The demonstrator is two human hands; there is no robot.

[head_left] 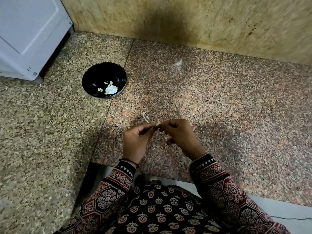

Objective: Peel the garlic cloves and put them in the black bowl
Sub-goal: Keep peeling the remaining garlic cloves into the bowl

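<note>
My left hand (136,141) and my right hand (179,134) meet above the granite counter, fingertips pinching one small garlic clove (158,124) between them. The clove is mostly hidden by the fingers; a bit of pale skin shows. A black bowl (89,78) stands to the far left of my hands, holding several peeled pale cloves (108,85) and a white patch. A dry garlic stem piece with skin (145,117) lies on the counter just beyond my hands.
A white appliance (30,34) stands at the back left corner beside the bowl. A stone wall (185,19) closes the back of the counter. The counter's front edge (152,174) runs just under my wrists. A small white scrap (179,63) lies far right.
</note>
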